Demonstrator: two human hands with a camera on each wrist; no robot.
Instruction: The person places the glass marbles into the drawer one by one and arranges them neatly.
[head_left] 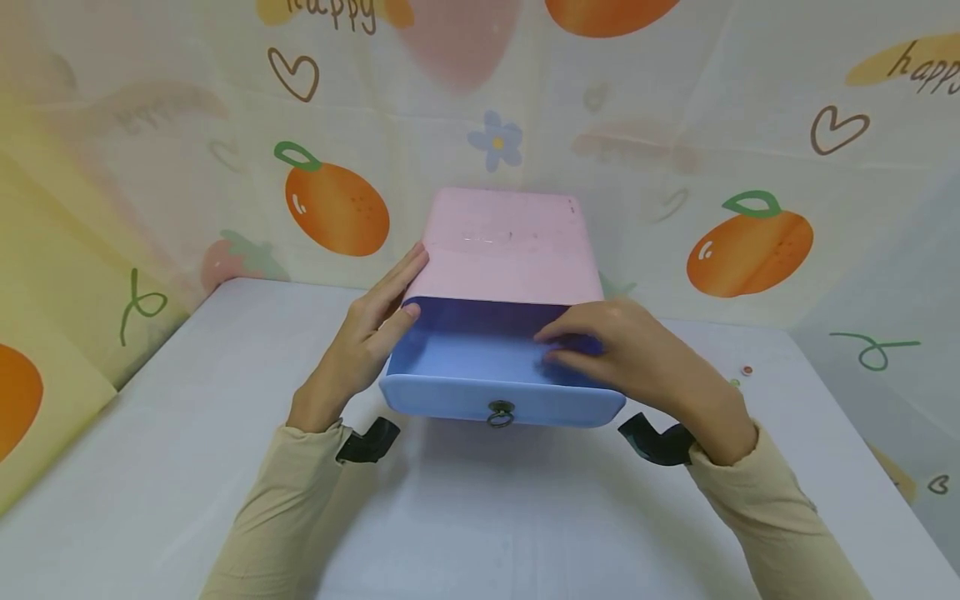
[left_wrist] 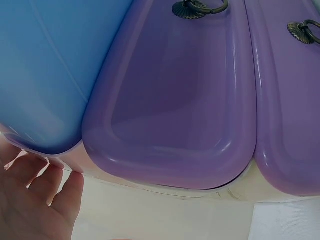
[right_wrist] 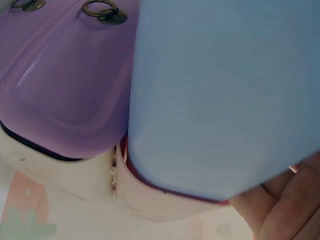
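Note:
A small chest with a pink top (head_left: 510, 242) stands on the table, its top blue drawer (head_left: 442, 396) pulled out toward me. My left hand (head_left: 363, 342) rests along the chest's left side, fingers on the pink wall and thumb near the drawer's opening. In the left wrist view its fingertips touch the pink edge beside the blue drawer (left_wrist: 45, 75). My right hand (head_left: 622, 354) reaches over the drawer's right side into it, fingers and thumb bent and apart, with nothing visible between them. The drawer's blue underside (right_wrist: 220, 100) hides part of that hand in the right wrist view.
Purple drawers (left_wrist: 175, 100) with bronze ring pulls (left_wrist: 200, 7) sit closed beneath the blue one. A small red-and-white piece (head_left: 747, 370) and a small green piece (head_left: 735, 382) lie on the white table (head_left: 480, 517) at right. A fruit-print cloth (head_left: 525, 108) hangs behind.

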